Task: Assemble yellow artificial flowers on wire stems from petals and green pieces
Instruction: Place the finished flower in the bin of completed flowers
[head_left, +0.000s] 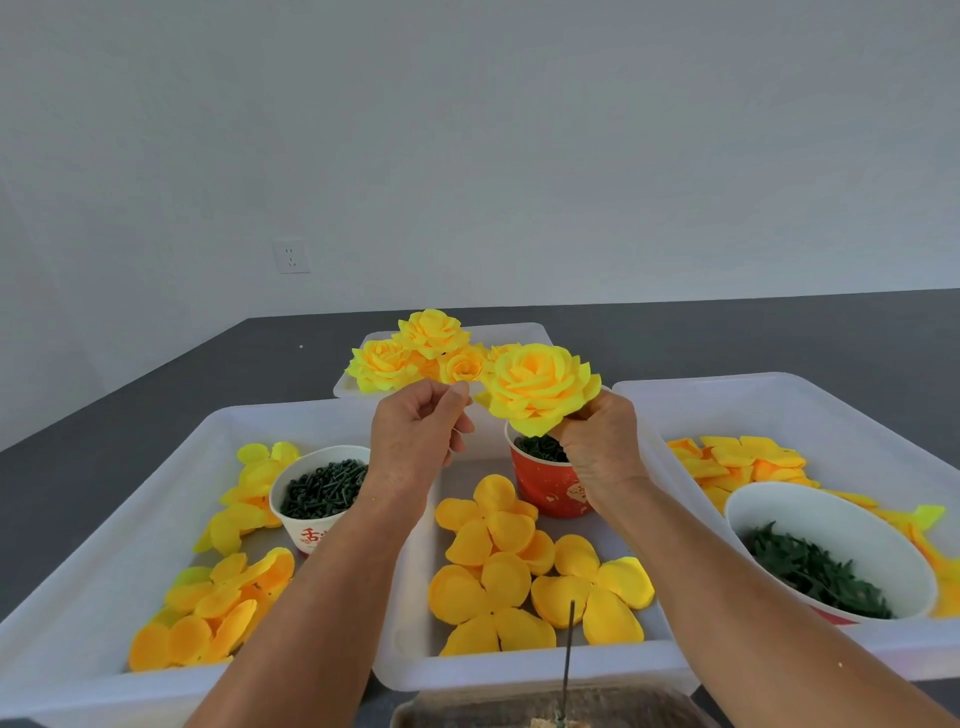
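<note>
Hands raised above the red cup (548, 491): right hand (597, 441) grips a yellow rose (540, 387) from beneath, bloom tilted toward the left hand (418, 431), which pinches an outer petal just beside it.

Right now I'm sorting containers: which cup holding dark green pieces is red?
The red cup behind the right hand, in the middle tray; the left cup and right bowl are white.
</note>
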